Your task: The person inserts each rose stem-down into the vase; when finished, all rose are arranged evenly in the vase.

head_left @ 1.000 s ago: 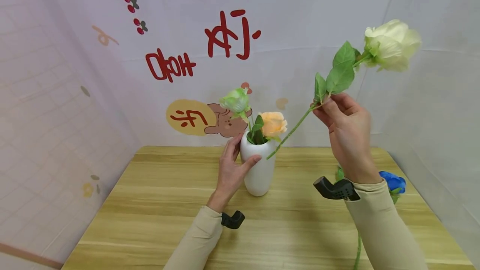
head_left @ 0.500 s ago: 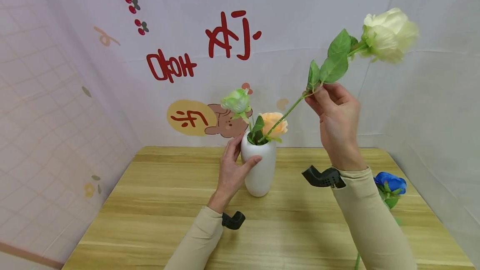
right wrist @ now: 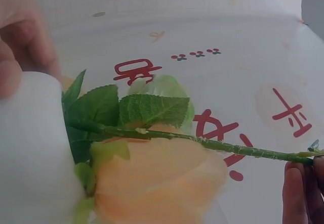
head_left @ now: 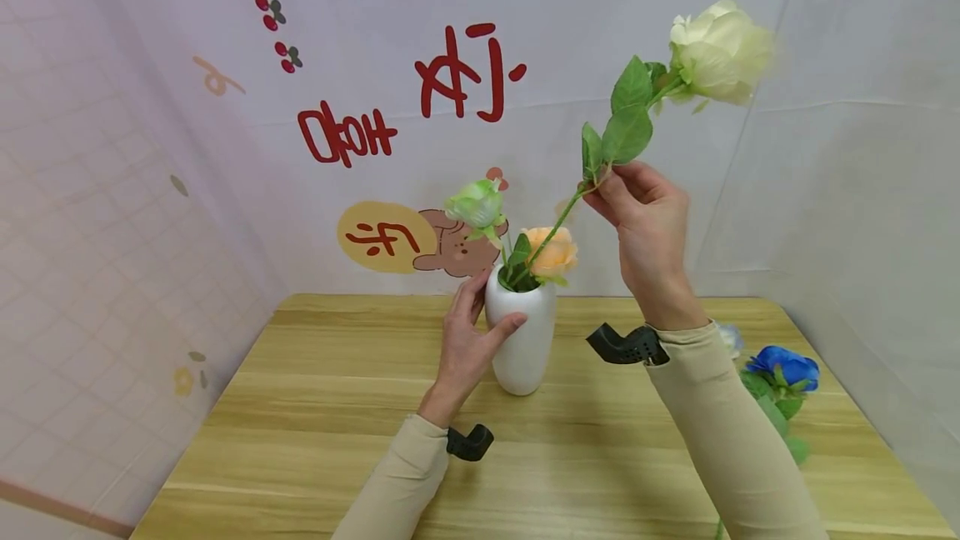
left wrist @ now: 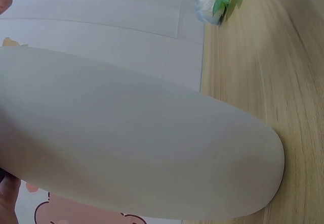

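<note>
A white vase (head_left: 520,348) stands on the table, and my left hand (head_left: 468,344) grips it near the top, thumb across the front and fingers round the far side. Up and to the right, my right hand (head_left: 648,227) pinches the green stem of a cream-white artificial rose (head_left: 718,52) just below its leaves. That rose leans right, and its stem's lower end dips into the vase mouth, hidden inside. A pale green rose (head_left: 476,203) and a peach rose (head_left: 551,252) stand in the vase. In the right wrist view the stem (right wrist: 228,147) crosses in front of the peach rose (right wrist: 157,173).
On the wooden table (head_left: 315,415) at the right lie a blue rose (head_left: 786,369) and a pale bluish-white flower (head_left: 729,340), partly behind my right sleeve. A printed white cloth (head_left: 600,40) hangs behind the table's back edge.
My right hand has moved left, bringing the cream-white rose over the vase; its stem tip has gone from beside the vase into the mouth. My left hand keeps its grip.
</note>
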Demonstrator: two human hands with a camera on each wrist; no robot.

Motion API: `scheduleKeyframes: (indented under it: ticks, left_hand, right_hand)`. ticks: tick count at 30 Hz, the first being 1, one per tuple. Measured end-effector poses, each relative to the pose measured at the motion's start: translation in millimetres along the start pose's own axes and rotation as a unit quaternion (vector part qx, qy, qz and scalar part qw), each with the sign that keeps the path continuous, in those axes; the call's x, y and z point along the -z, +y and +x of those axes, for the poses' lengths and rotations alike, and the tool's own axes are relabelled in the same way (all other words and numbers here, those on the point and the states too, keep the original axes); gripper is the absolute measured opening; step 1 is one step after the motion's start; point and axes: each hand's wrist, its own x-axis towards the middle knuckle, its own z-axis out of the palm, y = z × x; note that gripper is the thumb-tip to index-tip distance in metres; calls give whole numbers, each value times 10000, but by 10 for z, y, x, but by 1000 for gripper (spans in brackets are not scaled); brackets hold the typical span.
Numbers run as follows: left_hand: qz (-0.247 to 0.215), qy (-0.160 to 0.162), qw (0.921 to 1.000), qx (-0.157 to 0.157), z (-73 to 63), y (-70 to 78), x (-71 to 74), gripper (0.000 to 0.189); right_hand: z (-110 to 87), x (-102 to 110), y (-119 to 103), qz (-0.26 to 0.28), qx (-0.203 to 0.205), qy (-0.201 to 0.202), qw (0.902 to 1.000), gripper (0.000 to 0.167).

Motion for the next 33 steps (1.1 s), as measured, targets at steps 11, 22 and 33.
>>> scheduleKeyframes:
  ticks: [11, 22, 33]
  left_hand:
    - [148, 0, 9999, -2, 14, 1, -11, 78]
    - [140, 13, 9999, 42, 21, -10, -11, 78]
    - [176, 12, 9998, 96, 24, -13, -24, 76]
  right_hand:
    - [105, -124, 128, -828, -123, -521, 9951, 15]
    - [144, -180, 348, -1777, -561, -1198, 9752, 30]
    - [122, -116, 461, -2727, -1080, -1908, 9368, 31]
